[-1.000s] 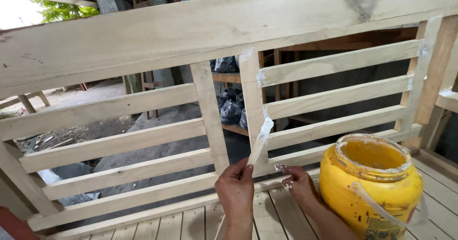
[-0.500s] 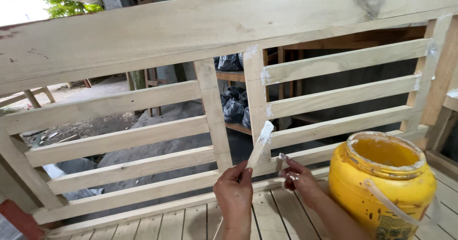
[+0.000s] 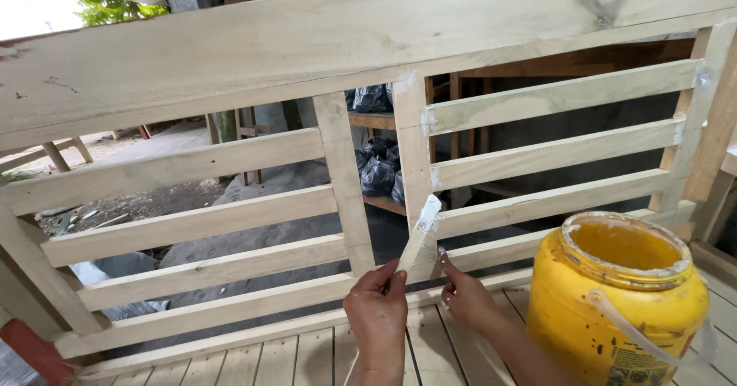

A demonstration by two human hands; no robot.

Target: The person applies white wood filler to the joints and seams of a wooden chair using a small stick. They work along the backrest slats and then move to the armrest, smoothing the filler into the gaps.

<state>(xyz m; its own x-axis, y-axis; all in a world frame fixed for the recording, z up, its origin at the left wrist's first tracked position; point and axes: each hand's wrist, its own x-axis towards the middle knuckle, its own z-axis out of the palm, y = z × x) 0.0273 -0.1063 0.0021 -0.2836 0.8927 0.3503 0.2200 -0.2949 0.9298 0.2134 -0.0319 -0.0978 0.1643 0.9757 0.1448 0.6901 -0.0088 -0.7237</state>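
The left hand (image 3: 378,309) is clamped around a flat wooden stick (image 3: 418,232), gripping its lower end between thumb and fingers. The stick slants up and to the right, and its upper tip carries a dab of white filler that rests against the right upright (image 3: 413,171) of the unpainted wooden frame (image 3: 307,41), level with the third slat on that side. The right hand (image 3: 464,298) sits just right of the stick's lower half, fingers loosely curled together with the forefinger raised toward the foot of the same upright; it holds nothing that can be made out, and whether the fingertip touches the wood cannot be told.

White filler smears mark the joints where the right-hand slats (image 3: 553,152) meet that upright, and again at the far right post. A second upright (image 3: 342,179) stands just left of the stick. Right of the stick, near the right hand's forearm, stands an open yellow bucket (image 3: 614,301) with white crust around its rim and a pale strap handle hanging down its side. Below the frame lies a light plank floor (image 3: 307,355). Behind the frame, between the two uprights, dark plastic bags (image 3: 378,173) sit on a shelf
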